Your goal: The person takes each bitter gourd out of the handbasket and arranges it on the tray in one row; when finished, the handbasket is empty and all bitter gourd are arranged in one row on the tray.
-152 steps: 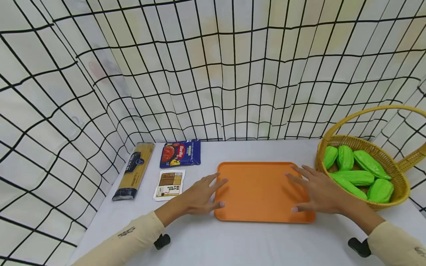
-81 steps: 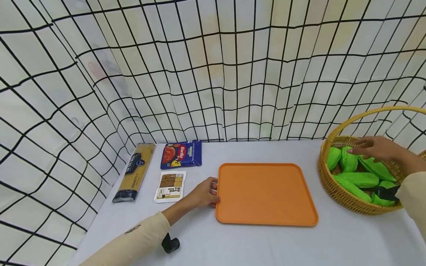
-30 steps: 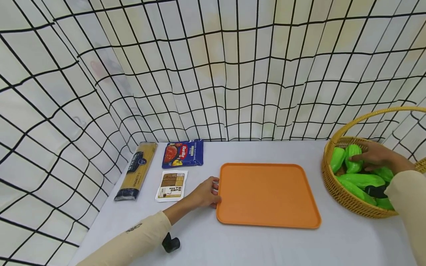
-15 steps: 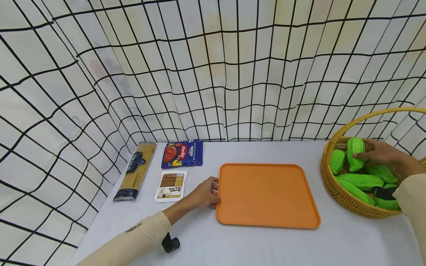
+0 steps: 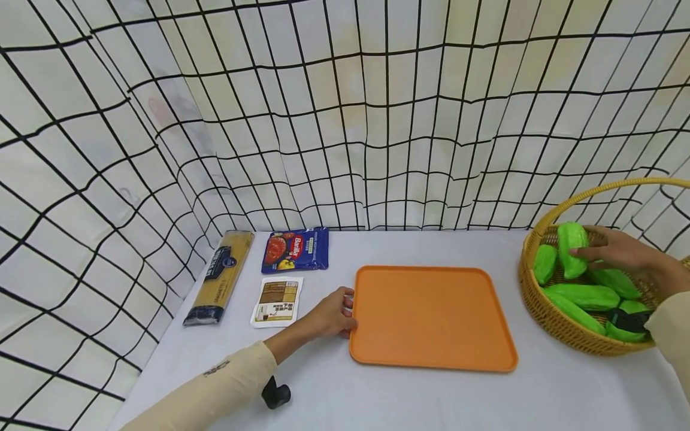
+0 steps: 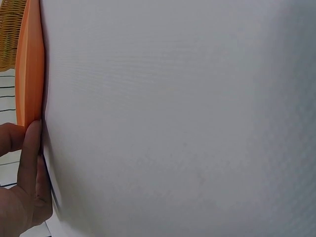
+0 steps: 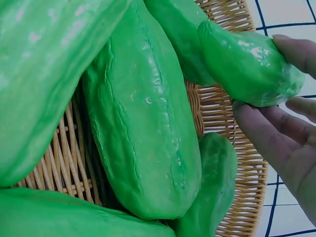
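Observation:
My left hand (image 5: 329, 314) holds the left edge of an orange tray (image 5: 431, 317). In the left wrist view the thumb and fingers pinch the tray's rim (image 6: 30, 74). Over at the right, my right hand (image 5: 622, 250) grips a ridged green gourd (image 5: 571, 248) inside a wicker basket (image 5: 544, 314). The right wrist view has thumb and fingers round one end of that gourd (image 7: 252, 64), which is raised against the basket's far wall. Several similar gourds (image 7: 148, 118) lie in the basket, partly under the right wrist.
Left of the tray lie a spaghetti pack (image 5: 221, 278), a blue Barilla pouch (image 5: 296, 249) and a small white-edged packet (image 5: 277, 301). The basket's tall handle (image 5: 604, 188) arches over the right arm. Black-lined cloth (image 5: 404, 120) walls the back and sides of the white table.
Both hands were over the tray; the left then took its edge. The right hand went into the basket, gripped a gourd and raised it slightly, tilting it. The tray stays nearly still.

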Demonstrator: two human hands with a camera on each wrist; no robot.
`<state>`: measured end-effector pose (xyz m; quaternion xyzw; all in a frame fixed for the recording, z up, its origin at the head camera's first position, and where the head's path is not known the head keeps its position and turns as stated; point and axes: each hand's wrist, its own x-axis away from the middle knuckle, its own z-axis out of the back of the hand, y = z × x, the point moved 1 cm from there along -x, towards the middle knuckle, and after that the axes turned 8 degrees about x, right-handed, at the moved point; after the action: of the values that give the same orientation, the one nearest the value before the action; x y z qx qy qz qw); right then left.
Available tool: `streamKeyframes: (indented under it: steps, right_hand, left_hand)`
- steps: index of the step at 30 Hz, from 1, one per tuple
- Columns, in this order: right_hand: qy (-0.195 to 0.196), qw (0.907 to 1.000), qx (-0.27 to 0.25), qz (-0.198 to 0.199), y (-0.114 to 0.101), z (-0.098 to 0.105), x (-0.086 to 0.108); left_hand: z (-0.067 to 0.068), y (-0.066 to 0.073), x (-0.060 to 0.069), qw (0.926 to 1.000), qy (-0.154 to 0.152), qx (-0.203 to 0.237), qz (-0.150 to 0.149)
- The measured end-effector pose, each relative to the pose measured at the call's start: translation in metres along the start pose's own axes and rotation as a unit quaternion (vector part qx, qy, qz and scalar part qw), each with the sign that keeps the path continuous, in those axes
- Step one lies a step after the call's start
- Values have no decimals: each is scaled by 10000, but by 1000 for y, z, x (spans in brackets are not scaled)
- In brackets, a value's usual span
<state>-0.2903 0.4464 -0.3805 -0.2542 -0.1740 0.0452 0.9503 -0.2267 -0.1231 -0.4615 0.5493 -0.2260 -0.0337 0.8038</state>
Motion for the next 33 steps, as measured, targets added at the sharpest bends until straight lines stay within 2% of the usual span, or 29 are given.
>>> streamKeyframes:
  steps: [8,19,30,33]
  right_hand:
    - [-48,10000,69,25,-6,-1,8]
    - [92,9998,49,179,-14,-1,21]
    - [69,9987,461,192,-28,-4,38]
    - [-106,9983,526,242,-32,-6,44]
  left_hand:
    - [1,1,0,10000,-27,-55,8]
    - [2,-1,0,9999,-60,37,-95]
    - [2,1,1,10000,-60,43,-56]
    - [2,0,0,10000,-51,49,-43]
